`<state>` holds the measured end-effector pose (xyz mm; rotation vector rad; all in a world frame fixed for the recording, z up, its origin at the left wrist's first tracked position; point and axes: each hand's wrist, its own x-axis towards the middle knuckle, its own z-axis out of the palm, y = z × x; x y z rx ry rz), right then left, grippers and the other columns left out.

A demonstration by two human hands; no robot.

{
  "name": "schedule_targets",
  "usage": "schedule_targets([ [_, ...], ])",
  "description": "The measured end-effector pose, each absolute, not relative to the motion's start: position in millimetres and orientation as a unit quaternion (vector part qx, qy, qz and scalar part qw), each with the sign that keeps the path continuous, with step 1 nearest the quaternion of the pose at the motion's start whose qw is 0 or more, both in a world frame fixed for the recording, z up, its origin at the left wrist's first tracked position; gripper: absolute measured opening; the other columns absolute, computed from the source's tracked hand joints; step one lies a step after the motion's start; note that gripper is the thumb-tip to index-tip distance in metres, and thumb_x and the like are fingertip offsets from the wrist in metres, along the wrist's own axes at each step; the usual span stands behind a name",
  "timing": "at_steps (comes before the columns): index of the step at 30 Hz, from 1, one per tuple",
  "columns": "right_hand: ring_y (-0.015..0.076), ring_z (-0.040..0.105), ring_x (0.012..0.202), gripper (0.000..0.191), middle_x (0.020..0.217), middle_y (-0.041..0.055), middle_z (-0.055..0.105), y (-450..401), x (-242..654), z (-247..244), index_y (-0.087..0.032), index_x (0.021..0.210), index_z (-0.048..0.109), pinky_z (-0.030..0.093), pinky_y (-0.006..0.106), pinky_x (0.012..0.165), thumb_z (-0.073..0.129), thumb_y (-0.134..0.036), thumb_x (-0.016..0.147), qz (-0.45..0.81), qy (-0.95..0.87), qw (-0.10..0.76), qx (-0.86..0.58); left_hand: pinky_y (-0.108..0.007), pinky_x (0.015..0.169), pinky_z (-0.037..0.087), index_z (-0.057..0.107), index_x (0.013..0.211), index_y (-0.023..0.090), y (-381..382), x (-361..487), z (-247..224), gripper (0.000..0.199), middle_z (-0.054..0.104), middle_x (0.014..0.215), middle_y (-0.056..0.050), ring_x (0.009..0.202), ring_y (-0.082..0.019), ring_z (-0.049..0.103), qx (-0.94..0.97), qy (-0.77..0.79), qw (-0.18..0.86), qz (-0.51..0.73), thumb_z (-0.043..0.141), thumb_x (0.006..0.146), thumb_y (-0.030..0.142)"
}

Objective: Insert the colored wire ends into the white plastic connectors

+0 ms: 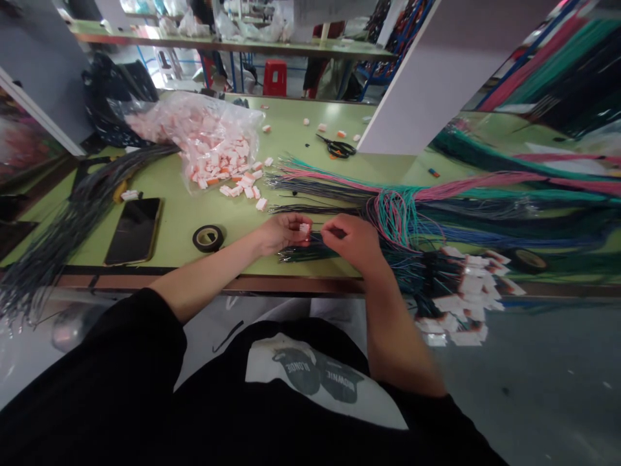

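My left hand [281, 232] pinches a small white plastic connector [304, 228] just above the green table's front edge. Close to its right, my right hand [350, 241] holds a thin dark wire [324, 234] with its end at the connector. Both hands rest over loose black wire ends [295, 254]. Behind them a big bundle of pink, teal and black wires [388, 200] fans across the table. A heap of white connectors [237, 176] spills from a clear plastic bag [194, 129] at the back left.
On the green table [194, 213] lie a black phone [134, 230], a roll of black tape [208, 238] and scissors [337, 149]. A dark wire bundle [63, 226] hangs off the left. Finished wires with white connectors [460, 291] hang over the right edge. A white divider [427, 77] stands behind.
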<state>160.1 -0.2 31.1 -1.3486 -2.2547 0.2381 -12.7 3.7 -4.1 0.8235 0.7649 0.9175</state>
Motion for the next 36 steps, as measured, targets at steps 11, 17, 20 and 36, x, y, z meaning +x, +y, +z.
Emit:
schedule_targets([
  [11, 0.0134, 0.05, 0.064, 0.015, 0.064, 0.0011, 0.06, -4, 157, 34, -0.02, 0.062, 0.059, 0.029, 0.025, 0.055, 0.048, -0.027, 0.071, 0.04, -0.834, 0.214, -0.507, -0.025, 0.063, 0.052, 0.055, 0.081, 0.011, 4, -13, -6, 0.031, 0.06, 0.064, 0.003, 0.056, -0.007, 0.059, 0.364, 0.326, 0.761, 0.427, 0.071, 0.057, -0.002],
  [17, 0.0144, 0.05, 0.066, 0.017, 0.065, 0.0019, 0.061, -7, 154, 35, -0.02, 0.062, 0.06, 0.027, 0.025, 0.054, 0.048, -0.025, 0.072, 0.01, -0.839, 0.196, -0.507, -0.023, 0.059, 0.051, 0.056, 0.079, 0.01, 3, -13, -3, 0.029, 0.061, 0.062, 0.003, 0.055, -0.008, 0.06, 0.357, 0.346, 0.757, 0.424, 0.067, 0.057, -0.006],
  [20, 0.015, 0.051, 0.068, 0.019, 0.068, 0.0024, 0.062, -7, 152, 34, -0.02, 0.065, 0.063, 0.026, 0.026, 0.055, 0.047, -0.026, 0.073, 0.005, -0.841, 0.179, -0.51, -0.024, 0.06, 0.052, 0.057, 0.082, 0.009, 3, -13, -3, 0.029, 0.062, 0.062, 0.001, 0.056, -0.009, 0.061, 0.357, 0.364, 0.755, 0.413, 0.066, 0.059, -0.006],
  [36, 0.0159, 0.059, 0.074, 0.024, 0.08, 0.0027, 0.069, 35, 166, 51, -0.019, 0.078, 0.068, 0.037, 0.024, 0.062, 0.046, -0.028, 0.081, 0.118, -0.841, 0.174, -0.499, -0.027, 0.065, 0.052, 0.063, 0.083, 0.008, 4, -11, -6, 0.03, 0.063, 0.064, 0.0, 0.057, -0.009, 0.06, 0.384, 0.372, 0.752, 0.386, 0.074, 0.057, 0.002],
])
